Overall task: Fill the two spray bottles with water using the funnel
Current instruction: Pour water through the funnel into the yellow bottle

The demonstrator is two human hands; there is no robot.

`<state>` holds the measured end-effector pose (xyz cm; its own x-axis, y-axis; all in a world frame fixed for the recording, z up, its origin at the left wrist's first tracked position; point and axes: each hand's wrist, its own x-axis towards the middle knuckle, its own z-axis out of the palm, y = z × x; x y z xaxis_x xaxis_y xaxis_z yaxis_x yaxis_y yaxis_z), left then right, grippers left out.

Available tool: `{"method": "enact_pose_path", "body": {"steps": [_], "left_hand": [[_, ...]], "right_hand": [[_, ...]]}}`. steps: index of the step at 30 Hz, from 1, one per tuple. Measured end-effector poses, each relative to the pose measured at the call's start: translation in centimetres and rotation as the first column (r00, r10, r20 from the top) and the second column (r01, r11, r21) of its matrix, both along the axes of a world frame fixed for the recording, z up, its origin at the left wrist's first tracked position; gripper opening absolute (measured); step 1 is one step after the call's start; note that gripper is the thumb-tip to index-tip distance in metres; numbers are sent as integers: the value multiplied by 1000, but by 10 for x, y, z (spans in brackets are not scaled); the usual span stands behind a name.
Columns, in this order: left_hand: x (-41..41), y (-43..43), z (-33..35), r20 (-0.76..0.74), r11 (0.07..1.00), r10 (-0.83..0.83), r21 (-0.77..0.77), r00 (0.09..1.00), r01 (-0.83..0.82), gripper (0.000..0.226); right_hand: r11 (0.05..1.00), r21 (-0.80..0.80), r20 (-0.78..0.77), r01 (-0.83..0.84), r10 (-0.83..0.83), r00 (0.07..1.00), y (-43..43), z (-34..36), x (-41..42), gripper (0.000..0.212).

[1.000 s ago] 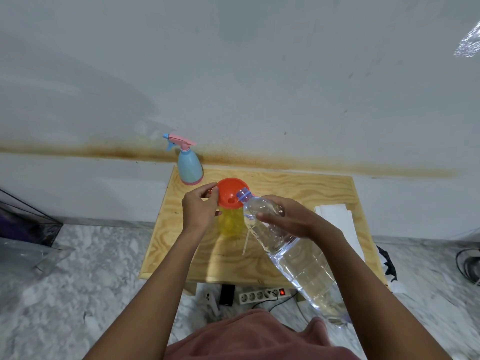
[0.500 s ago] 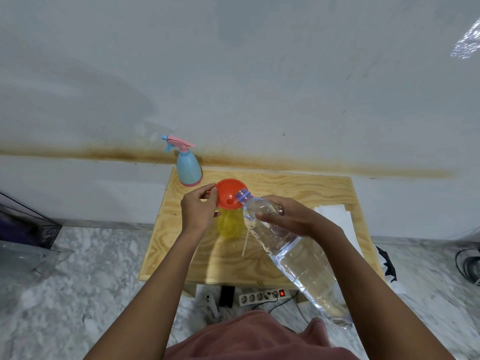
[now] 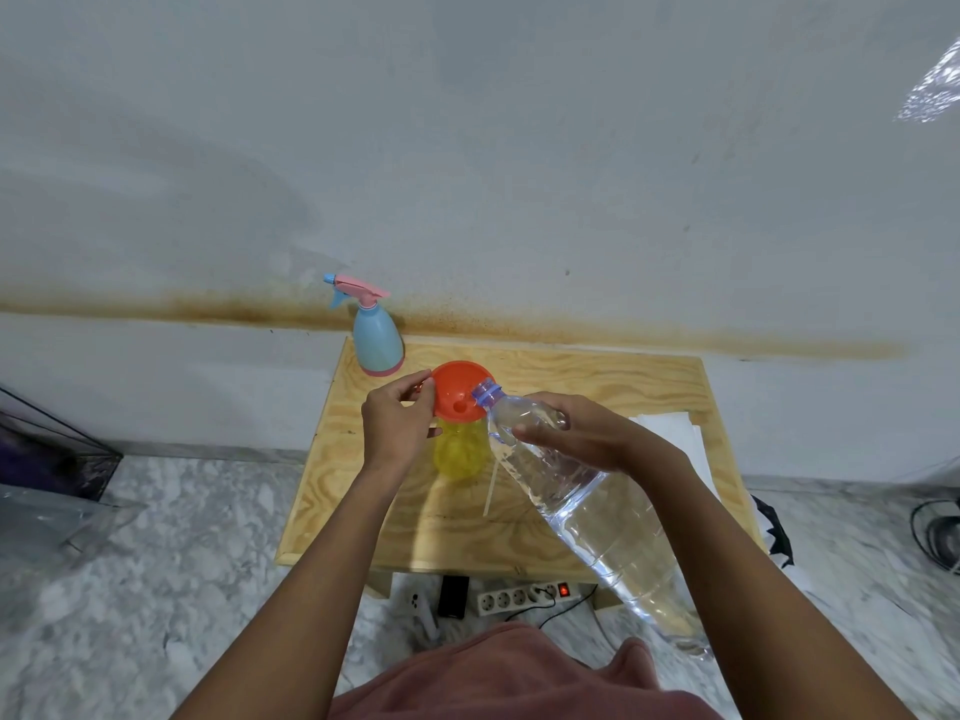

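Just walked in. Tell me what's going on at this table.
A person is pouring water into a yellow bottle through an orange funnel. The left hand steadies the funnel's rim while the right hand tilts a big clear water bottle, its mouth over the funnel. A blue spray bottle, sprayer on, stands at the wooden table's back corner.

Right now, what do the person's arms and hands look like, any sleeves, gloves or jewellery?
Both forearms are bare, with no sleeves in view. The left hand and right hand wear no gloves, and no rings, watch or bracelets show. A pinkish-red garment covers the body below.
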<state>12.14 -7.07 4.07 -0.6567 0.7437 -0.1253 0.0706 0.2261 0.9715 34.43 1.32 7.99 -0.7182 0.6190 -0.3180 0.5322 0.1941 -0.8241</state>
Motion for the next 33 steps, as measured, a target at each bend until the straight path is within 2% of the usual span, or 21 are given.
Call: {"method": "enact_pose_path", "body": {"steps": [13,17,24,33], "left_hand": [[1,0,1,16,1000,7,-4,1000,-7,26],[1,0,1,17,1000,10,-5,1000,-10,26],[0,0,2,19,1000,7,-6,1000,-7,26],[1,1,1,26,1000,6,-7,1000,-6,26]], "right_hand": [[1000,6,19,-19,19,1000,2,3,-2,41],[1000,6,16,-20,20,1000,3,2,-2,49],[1000,-2,19,-21,21,1000,3,4,-3,40],[1000,-4,42,-25,25,999,4,3,-4,41]]}}
